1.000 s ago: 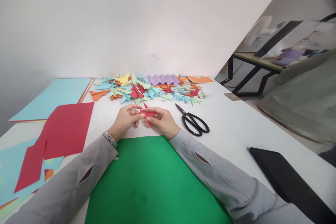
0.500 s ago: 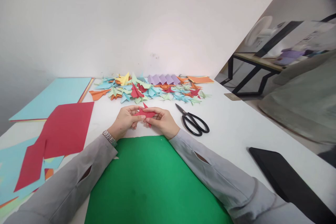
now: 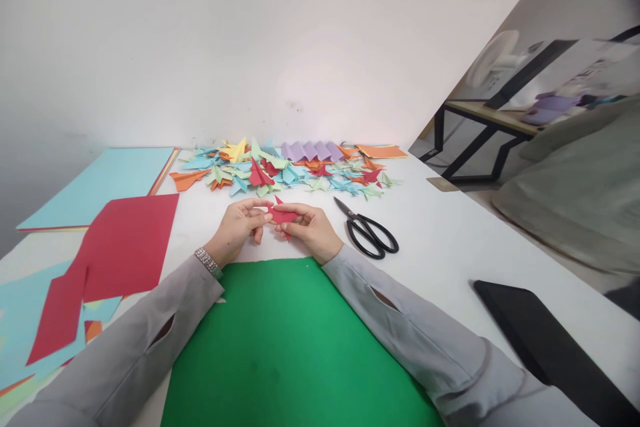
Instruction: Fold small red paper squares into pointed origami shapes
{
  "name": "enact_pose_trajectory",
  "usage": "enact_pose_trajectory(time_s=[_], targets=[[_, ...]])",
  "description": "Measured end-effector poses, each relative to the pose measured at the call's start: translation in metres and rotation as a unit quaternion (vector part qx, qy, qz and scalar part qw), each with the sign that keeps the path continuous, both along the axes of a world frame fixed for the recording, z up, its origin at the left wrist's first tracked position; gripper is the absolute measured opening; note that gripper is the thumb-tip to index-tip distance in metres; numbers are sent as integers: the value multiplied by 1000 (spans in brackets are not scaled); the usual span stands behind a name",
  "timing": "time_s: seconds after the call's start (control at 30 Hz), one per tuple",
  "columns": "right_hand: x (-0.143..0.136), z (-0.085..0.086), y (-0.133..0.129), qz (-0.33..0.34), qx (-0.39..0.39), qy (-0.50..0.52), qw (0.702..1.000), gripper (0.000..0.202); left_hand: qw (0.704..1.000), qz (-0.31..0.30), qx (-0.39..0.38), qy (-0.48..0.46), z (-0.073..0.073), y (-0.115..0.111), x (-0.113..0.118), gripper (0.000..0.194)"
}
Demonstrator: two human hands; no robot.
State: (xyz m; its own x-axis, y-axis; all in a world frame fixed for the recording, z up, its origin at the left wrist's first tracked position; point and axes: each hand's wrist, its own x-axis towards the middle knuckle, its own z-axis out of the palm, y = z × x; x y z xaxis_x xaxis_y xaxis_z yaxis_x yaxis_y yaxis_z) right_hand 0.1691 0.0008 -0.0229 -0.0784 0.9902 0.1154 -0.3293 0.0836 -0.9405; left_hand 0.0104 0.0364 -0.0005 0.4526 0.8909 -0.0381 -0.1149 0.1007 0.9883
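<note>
Between my hands is a small folded red paper piece [image 3: 283, 216], with pointed tips sticking out above and below. My left hand [image 3: 240, 227], with a metal watch at the wrist, pinches its left end. Thumb and fingers of my right hand [image 3: 313, 230] grip the right part. Both hands are just beyond the far edge of a green sheet [image 3: 295, 340]. Behind them lies a pile of folded paper shapes [image 3: 260, 175] in several colours. Black-handled scissors [image 3: 373, 235] rest to the right of my right hand.
Large red sheets [image 3: 133, 247] and blue sheets [image 3: 105, 180] lie on the left. A pleated purple paper [image 3: 313, 151] and orange sheets [image 3: 383, 151] are at the wall. A black flat object [image 3: 545, 340] lies at the right. Beyond the table, a person's grey-green clothing [image 3: 580, 193] shows.
My left hand's fingertips have shifted slightly on the red paper, showing more of its left side between the hands. The red paper has tilted a little. My right hand has barely moved.
</note>
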Motion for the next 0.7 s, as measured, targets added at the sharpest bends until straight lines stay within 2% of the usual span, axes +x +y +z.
enact_pose_trajectory(time_s=[0.33, 0.7], targets=[[1, 0, -1, 10, 3, 4, 1000, 35, 1000, 17, -4, -11, 1, 1, 1, 44], [1, 3, -1, 25, -12, 50, 998, 25, 1000, 26, 9, -15, -2, 1, 1, 41]])
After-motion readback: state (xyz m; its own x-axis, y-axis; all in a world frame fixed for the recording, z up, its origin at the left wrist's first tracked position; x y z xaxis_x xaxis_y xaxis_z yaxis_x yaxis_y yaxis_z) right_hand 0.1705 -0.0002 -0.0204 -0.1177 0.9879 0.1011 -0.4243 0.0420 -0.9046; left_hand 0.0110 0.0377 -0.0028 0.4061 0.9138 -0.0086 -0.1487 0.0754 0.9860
